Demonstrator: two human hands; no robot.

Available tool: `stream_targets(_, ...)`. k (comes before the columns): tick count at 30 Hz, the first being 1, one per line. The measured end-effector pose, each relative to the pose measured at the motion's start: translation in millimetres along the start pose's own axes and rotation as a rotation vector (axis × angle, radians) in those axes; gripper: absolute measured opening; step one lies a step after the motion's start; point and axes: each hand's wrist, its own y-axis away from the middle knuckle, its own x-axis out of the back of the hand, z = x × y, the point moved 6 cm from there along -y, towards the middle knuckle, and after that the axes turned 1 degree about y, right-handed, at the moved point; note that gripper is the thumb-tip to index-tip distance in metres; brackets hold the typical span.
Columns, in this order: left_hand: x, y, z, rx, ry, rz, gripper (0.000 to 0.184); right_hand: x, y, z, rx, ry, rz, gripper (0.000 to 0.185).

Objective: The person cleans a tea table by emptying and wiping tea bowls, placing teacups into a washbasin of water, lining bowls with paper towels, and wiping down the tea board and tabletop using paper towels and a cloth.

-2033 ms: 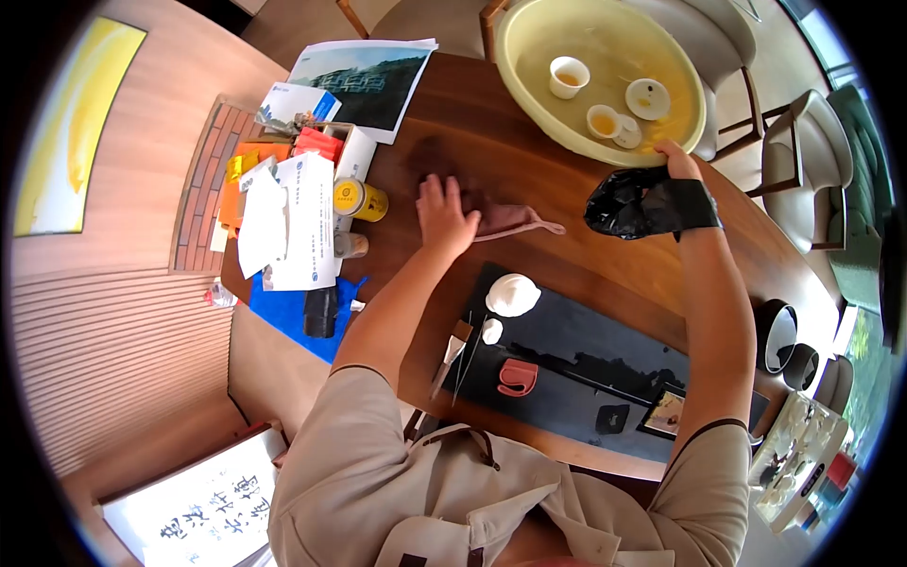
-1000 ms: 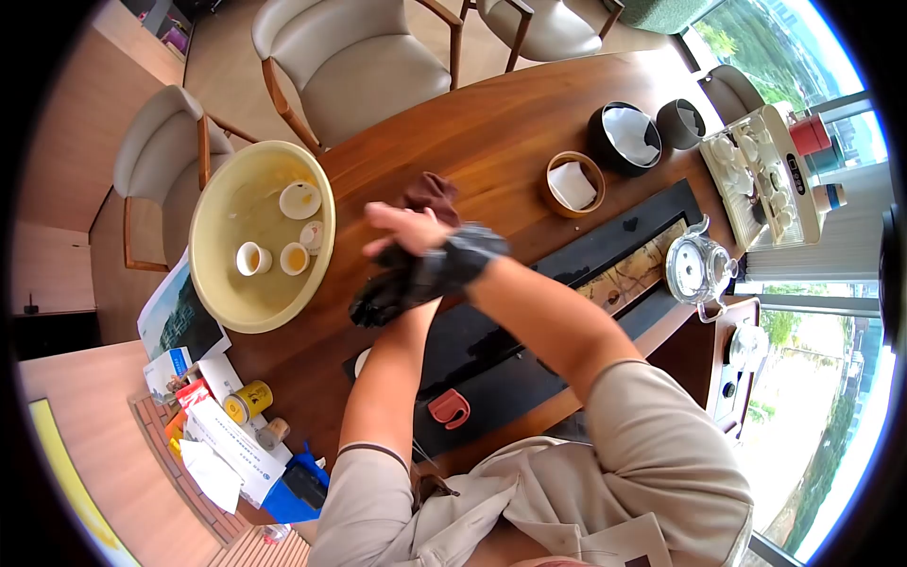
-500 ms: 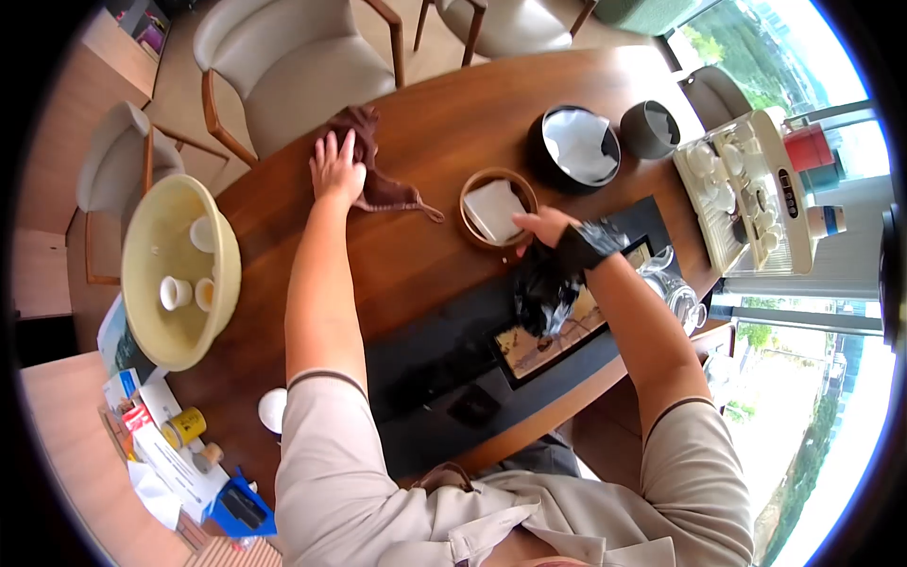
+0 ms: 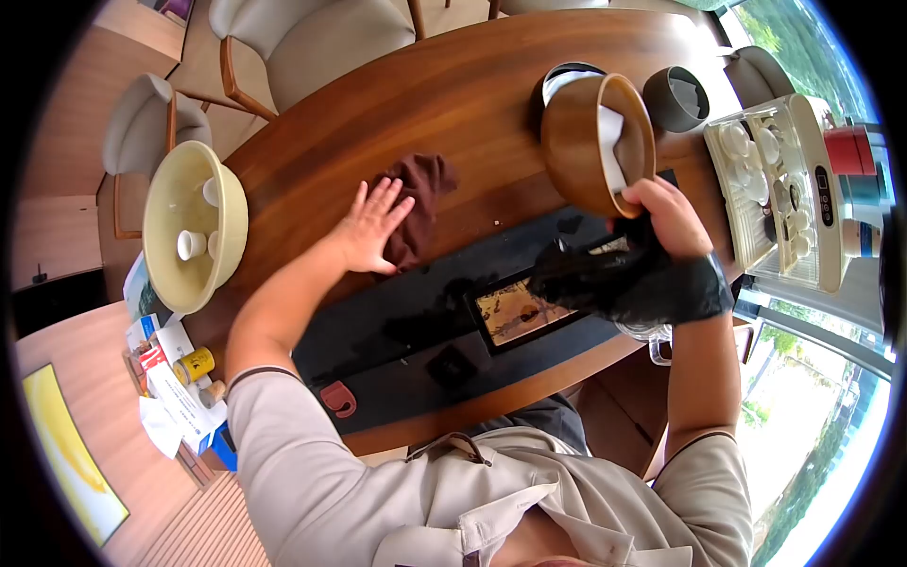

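Note:
My left hand (image 4: 371, 227) lies with its fingers spread on a crumpled dark brown cloth (image 4: 421, 203) on the wooden table. My right hand (image 4: 669, 217) grips the rim of a brown wooden bowl (image 4: 578, 142), which is tilted and lifted over the table, with white paper (image 4: 612, 151) inside. A black plastic bag (image 4: 614, 279) hangs around my right wrist, over the black tray (image 4: 387, 331). Behind the wooden bowl, a black bowl (image 4: 557, 79) is partly hidden.
A yellow basin (image 4: 234, 248) with white cups stands at the left. Farther right are a dark grey bowl (image 4: 675, 98) and a cream rack of cups (image 4: 820, 255). A glass pot (image 4: 658, 348) is partly hidden. Near my left arm lies a pink object (image 4: 337, 399).
My right hand has taken hold of the wooden bowl and raised and tilted it. My left hand and the brown cloth have moved nearer to the black tray.

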Motion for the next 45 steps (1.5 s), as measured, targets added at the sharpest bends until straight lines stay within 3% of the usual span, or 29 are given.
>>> stream_targets(3,9,-29,33,0.039,-0.060,-0.069,0.120,9,30,9,-0.004,-0.111,0.091,0.023)
stream_targets(6,20,-51,47,-0.160,-0.090,0.022,0.114,15,48,24,-0.023,-0.094,0.045,0.024)
stream_targets(11,9,-115,69,0.031,0.089,0.198,0.112,16,63,51,-0.067,-0.126,0.119,0.026)
stream_targets(16,24,-149,90,-0.053,0.027,0.067,0.109,16,70,55,-0.073,-0.112,0.094,0.028)
stream_targets(18,26,-159,103,-0.257,0.007,0.043,0.088,15,72,58,-0.080,-0.171,0.056,0.026)
stream_targets(19,21,-166,103,-0.263,0.012,0.040,0.088,14,74,60,-0.085,-0.172,0.062,0.026)
stream_targets(21,11,-175,118,-0.618,0.073,0.046,0.065,13,74,62,-0.087,-0.150,0.110,0.029)
stream_targets(22,22,-178,122,-0.601,0.233,0.052,0.050,12,74,65,-0.094,-0.147,0.107,0.029)
stream_targets(27,23,-177,115,-0.490,0.321,0.141,0.042,4,77,66,-0.104,-0.134,0.197,0.029)
stream_targets(30,40,-160,54,-0.032,0.884,0.719,0.038,-2,78,65,-0.100,-0.143,0.143,0.029)
stream_targets(32,24,-145,10,0.126,1.808,0.534,0.039,-5,79,67,-0.098,-0.132,0.127,0.029)
stream_targets(33,28,-125,-7,0.209,1.852,0.512,0.039,-6,78,67,-0.092,-0.119,0.115,0.029)
stream_targets(34,31,-104,-21,0.329,1.827,0.407,0.039,-9,78,67,-0.091,-0.123,0.111,0.029)
stream_targets(37,19,-66,-89,0.516,1.134,0.427,0.049,-17,78,71,-0.123,-0.142,0.116,0.030)
stream_targets(39,11,-48,-108,0.744,0.554,0.653,0.052,-21,73,78,-0.101,-0.156,0.065,0.031)
stream_targets(40,29,-44,-90,0.822,0.413,0.942,0.050,-23,73,78,-0.118,-0.137,0.050,0.032)
stream_targets(41,51,-54,-69,0.632,0.332,1.045,0.049,-25,73,79,-0.116,-0.136,0.042,0.032)
stream_targets(42,58,-75,-52,0.637,0.436,0.843,0.051,-27,74,83,-0.125,-0.142,0.043,0.032)
stream_targets(43,52,-86,-14,0.719,-0.030,0.656,0.059,-28,73,85,-0.133,-0.147,0.047,0.032)
stream_targets(45,40,-113,-1,0.629,0.019,0.578,0.086,-31,76,84,-0.162,-0.158,0.073,0.031)
